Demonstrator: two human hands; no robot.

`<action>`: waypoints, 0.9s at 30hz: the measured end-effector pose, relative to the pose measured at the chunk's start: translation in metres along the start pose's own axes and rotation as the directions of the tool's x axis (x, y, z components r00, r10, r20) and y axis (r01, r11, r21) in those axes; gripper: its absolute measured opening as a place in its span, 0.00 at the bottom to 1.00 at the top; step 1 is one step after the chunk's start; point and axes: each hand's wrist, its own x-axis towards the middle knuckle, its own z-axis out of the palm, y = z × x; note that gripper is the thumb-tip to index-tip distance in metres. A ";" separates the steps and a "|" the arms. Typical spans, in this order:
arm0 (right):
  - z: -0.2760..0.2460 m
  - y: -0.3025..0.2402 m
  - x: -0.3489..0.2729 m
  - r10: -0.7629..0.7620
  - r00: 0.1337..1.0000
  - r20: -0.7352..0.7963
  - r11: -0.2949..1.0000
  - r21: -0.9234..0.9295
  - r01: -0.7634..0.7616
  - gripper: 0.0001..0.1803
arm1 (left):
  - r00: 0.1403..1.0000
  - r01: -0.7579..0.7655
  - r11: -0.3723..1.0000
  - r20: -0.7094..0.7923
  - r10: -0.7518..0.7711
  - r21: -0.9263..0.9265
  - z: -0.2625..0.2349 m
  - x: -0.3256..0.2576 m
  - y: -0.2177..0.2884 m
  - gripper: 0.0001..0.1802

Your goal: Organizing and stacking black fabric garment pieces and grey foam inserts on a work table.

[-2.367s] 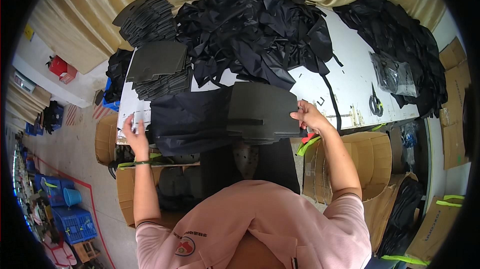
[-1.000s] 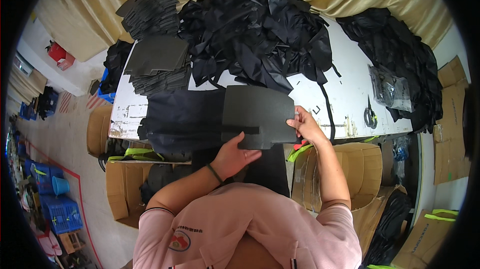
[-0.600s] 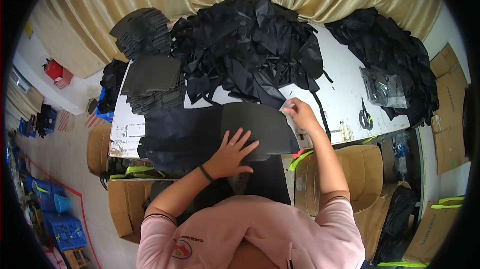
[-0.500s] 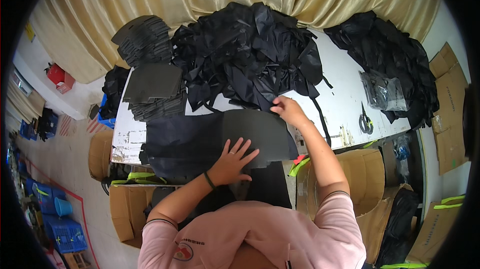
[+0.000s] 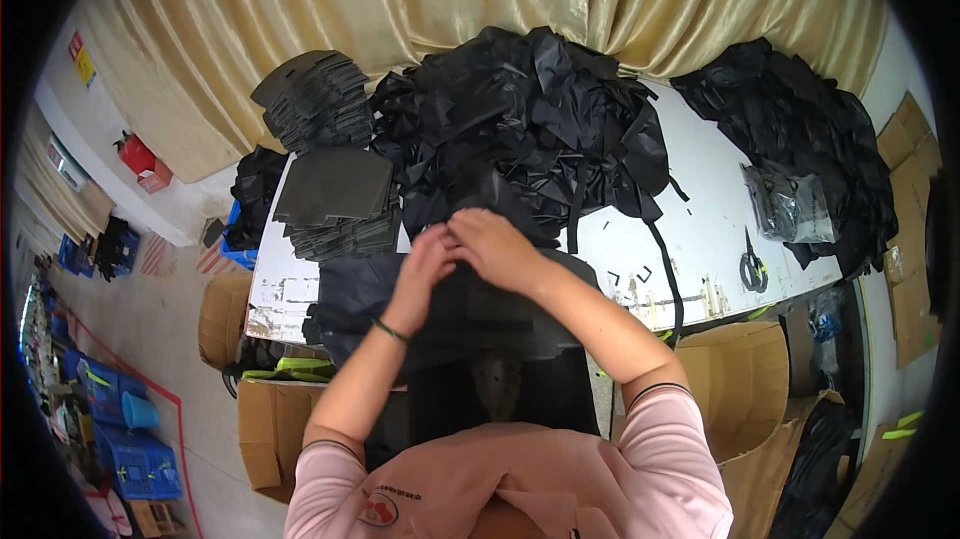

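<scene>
The left grip (image 5: pixel 425 264) and right grip (image 5: pixel 490 247) are held close together over the black cloth (image 5: pixel 352 284), fingers bent; whether anything is pinched by either cannot be told. The cloth is spread along the white counter's (image 5: pixel 705 244) near edge, before a heap of black fabric (image 5: pixel 530 109) and stacked grey sheets (image 5: pixel 335 187).

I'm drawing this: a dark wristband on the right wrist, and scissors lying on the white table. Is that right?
No, the head view shows the dark wristband on the left wrist, not the right; the scissors lie on the white table.
</scene>
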 end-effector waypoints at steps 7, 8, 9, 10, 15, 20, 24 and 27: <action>0.017 -0.074 -0.033 -0.193 0.979 0.065 0.980 0.067 0.189 0.25 | 0.998 0.047 0.989 -0.055 -0.040 0.139 -0.008 0.068 0.028 0.24; 0.018 -0.076 -0.036 -0.201 0.977 0.076 0.978 0.077 0.195 0.24 | 1.000 0.025 1.000 -0.007 -0.025 0.012 -0.011 0.073 0.033 0.21; 0.017 -0.076 -0.039 -0.200 0.977 0.073 0.978 0.074 0.195 0.24 | 0.999 0.008 0.993 0.040 -0.004 -0.116 -0.012 0.075 0.036 0.19; 0.015 -0.072 -0.041 -0.255 0.960 0.115 0.965 0.091 0.245 0.22 | 0.992 -0.123 0.983 0.011 0.126 -0.136 -0.009 0.075 0.040 0.15; -0.072 -0.084 -0.016 -0.169 0.986 0.015 0.883 0.446 0.145 0.09 | 0.876 -0.455 0.887 0.222 0.429 0.083 0.005 0.031 0.117 0.13; -0.162 -0.069 0.019 0.075 0.950 -0.302 0.869 0.487 0.086 0.12 | 0.753 -0.507 0.791 0.623 0.213 0.343 0.015 0.000 0.195 0.05; -0.151 -0.046 0.042 -0.096 0.992 0.078 0.928 0.368 0.060 0.33 | 0.768 -0.478 0.776 0.624 0.142 0.411 0.010 -0.004 0.201 0.05; -0.112 -0.026 0.043 -0.115 0.877 0.467 0.759 0.610 -0.225 0.39 | 0.773 -0.464 0.766 0.625 0.105 0.445 0.006 -0.009 0.203 0.04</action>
